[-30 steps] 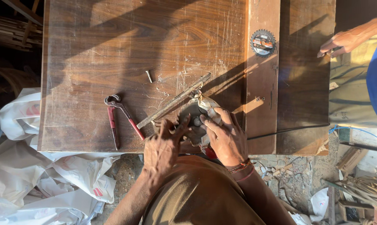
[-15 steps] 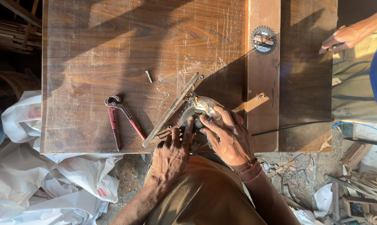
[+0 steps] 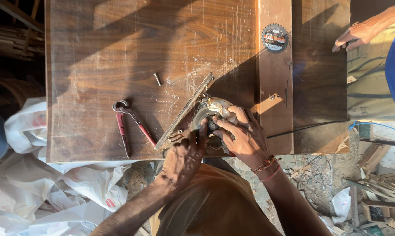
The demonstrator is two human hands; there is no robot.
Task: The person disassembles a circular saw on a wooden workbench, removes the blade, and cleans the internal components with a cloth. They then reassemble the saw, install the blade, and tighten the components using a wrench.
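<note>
- Both hands work on a circular saw [image 3: 208,118] lying on its side at the desk's [image 3: 97,65] near edge, about 6 o'clock.
- The left hand [image 3: 182,159] presses fingertips against the saw's centre, grip narrow; the right hand [image 3: 245,135] wraps the body, holding it.
- I judge it best to brace the body firmly and keep fingers clear of the teeth.
- Red-handled pliers [image 3: 127,124] lie at 8 o'clock, a small bolt [image 3: 157,79] at 10 o'clock.
- A loose saw blade [image 3: 275,38] with a round orange-and-black label rests at 1 o'clock on a plank [image 3: 274,83].
- Another person's hand [image 3: 359,34] rests at 2 o'clock.
- White sacks with red print [image 3: 36,179] lie on the floor at 8 o'clock.
</note>
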